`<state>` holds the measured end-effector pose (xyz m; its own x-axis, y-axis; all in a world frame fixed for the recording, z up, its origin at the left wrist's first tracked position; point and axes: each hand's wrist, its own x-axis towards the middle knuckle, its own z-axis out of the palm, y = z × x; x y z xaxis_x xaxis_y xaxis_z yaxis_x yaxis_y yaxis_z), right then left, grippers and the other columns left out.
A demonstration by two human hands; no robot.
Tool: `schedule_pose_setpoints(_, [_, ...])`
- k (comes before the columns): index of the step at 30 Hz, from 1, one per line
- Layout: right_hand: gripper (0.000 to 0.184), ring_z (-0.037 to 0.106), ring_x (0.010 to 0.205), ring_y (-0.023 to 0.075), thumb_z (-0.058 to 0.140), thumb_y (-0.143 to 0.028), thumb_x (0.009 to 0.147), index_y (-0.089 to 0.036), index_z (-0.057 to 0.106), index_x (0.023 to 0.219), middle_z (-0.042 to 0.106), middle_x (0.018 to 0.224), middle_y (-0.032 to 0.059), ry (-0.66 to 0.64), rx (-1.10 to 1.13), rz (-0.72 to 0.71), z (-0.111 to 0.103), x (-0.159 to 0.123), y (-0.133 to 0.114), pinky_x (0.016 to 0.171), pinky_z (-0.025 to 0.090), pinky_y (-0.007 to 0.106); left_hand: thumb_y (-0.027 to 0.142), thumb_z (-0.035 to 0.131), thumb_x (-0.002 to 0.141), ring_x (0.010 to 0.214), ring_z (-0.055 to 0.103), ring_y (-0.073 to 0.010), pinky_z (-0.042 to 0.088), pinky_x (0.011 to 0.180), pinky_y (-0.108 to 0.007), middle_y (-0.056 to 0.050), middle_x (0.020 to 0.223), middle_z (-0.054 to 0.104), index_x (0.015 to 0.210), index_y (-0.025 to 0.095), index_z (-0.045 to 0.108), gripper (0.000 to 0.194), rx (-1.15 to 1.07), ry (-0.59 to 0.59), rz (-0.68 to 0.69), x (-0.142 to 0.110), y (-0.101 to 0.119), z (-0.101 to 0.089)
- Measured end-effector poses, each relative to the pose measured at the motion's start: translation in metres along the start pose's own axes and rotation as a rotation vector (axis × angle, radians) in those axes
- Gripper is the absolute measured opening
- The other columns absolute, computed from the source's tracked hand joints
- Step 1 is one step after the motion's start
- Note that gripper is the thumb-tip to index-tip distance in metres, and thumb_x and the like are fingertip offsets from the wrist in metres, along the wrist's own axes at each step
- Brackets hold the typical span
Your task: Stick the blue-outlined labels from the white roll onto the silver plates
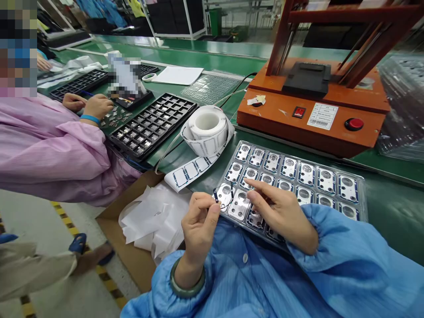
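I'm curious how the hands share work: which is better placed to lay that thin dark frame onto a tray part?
Probably the left hand: its fingers pinch the thin dark frame by the near-left corner of the clear tray. The right hand is over the tray, apparently holding nothing.

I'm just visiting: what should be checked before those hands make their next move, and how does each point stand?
1. Left hand has hold of the thin dark-edged frame: ok.
2. Right hand is over the clear tray: ok.
3. Frame lies flat in the tray: not ok, it is held up.
4. Paper roll stands on the bench beside the tray: ok.
5. Orange machine is powered: cannot tell.
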<state>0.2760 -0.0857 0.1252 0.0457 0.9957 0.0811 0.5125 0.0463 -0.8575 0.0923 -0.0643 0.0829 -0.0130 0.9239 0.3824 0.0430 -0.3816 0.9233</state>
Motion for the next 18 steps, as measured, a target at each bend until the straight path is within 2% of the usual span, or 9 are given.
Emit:
schedule_pose_setpoints(5, [0.029,0.061,0.055,0.013,0.059,-0.045,0.085,-0.02,0.064,0.099,0.063,0.074,0.0013,-0.188,0.293,0.118,0.0007,0.0039,0.0011,0.051,0.052,0.026,0.023,0.06,0.085,0.072,0.051,-0.0129,0.044,0.065,-0.025,0.0,0.075,0.051,0.076,0.02,0.062,0.01,-0.011,-0.068,-0.027,0.0009,0.0002,-0.0007])
schedule_pose_setpoints(8, [0.028,0.059,0.052,0.0115,0.061,-0.045,0.083,-0.019,0.062,0.093,0.059,0.07,-0.0008,-0.248,0.406,0.173,0.0018,0.0055,0.0008,0.047,0.052,0.024,0.023,0.059,0.086,0.071,0.05,-0.0125,0.043,0.065,-0.024,0.0,0.075,0.051,0.075,0.02,0.061,0.011,0.006,-0.088,-0.033,0.0015,0.0008,-0.0002])
schedule_pose_setpoints(18, [0.02,0.057,0.047,0.0098,0.061,-0.036,0.083,-0.018,0.058,0.076,0.054,0.062,-0.0038,-0.291,0.409,0.18,0.0032,0.0065,0.0002,0.046,0.051,0.022,0.018,0.058,0.086,0.075,0.052,-0.0127,0.044,0.068,-0.025,0.0,0.078,0.052,0.079,0.021,0.061,0.008,0.049,-0.154,-0.028,0.0018,0.0021,0.0006])
